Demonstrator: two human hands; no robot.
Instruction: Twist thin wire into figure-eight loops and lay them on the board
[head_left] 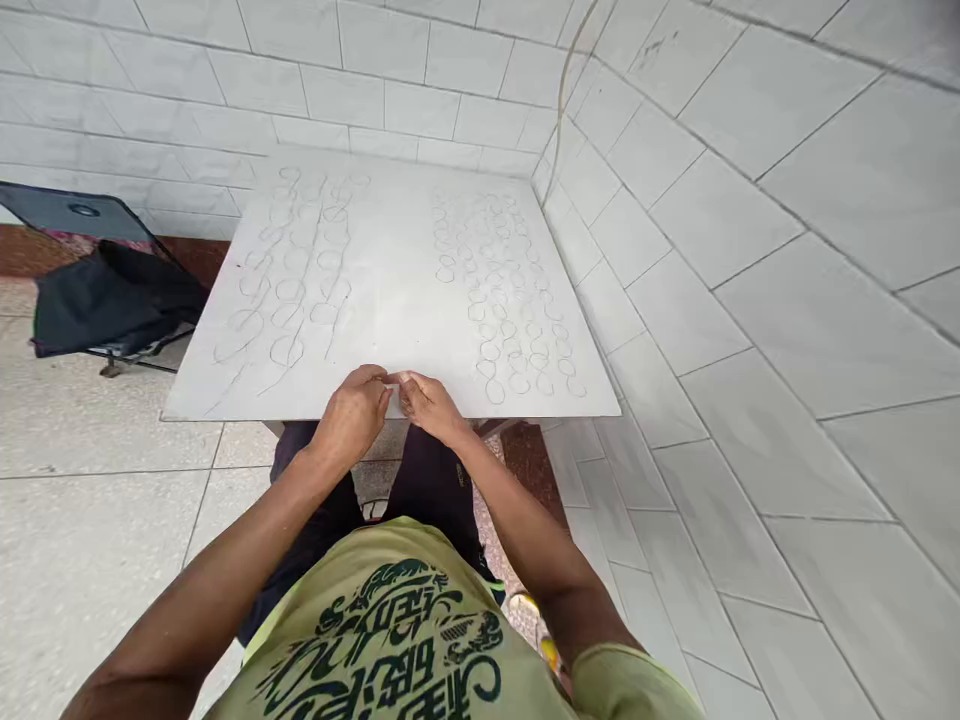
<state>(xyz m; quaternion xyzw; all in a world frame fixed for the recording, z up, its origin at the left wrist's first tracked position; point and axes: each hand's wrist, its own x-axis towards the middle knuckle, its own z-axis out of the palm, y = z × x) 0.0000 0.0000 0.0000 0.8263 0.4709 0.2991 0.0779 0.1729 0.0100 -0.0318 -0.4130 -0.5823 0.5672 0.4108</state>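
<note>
My left hand [352,415] and my right hand [431,405] meet at the near edge of a white tabletop [397,250]. Both are closed in a pinch, fingertips almost touching. Between them shows a small reddish-brown sliver, too small to name; it could be part of a finger. Drawn on the left of the top are columns of thin dark circles with long slanting lines. Rows of smaller circles run down its right side, ending close to my right hand.
A grey tiled wall [750,280] borders the table on the right and continues behind it. A folding chair [82,215] with dark cloth [120,300] on it stands at the left. A thin cable [561,100] hangs in the corner. My knees are under the table edge.
</note>
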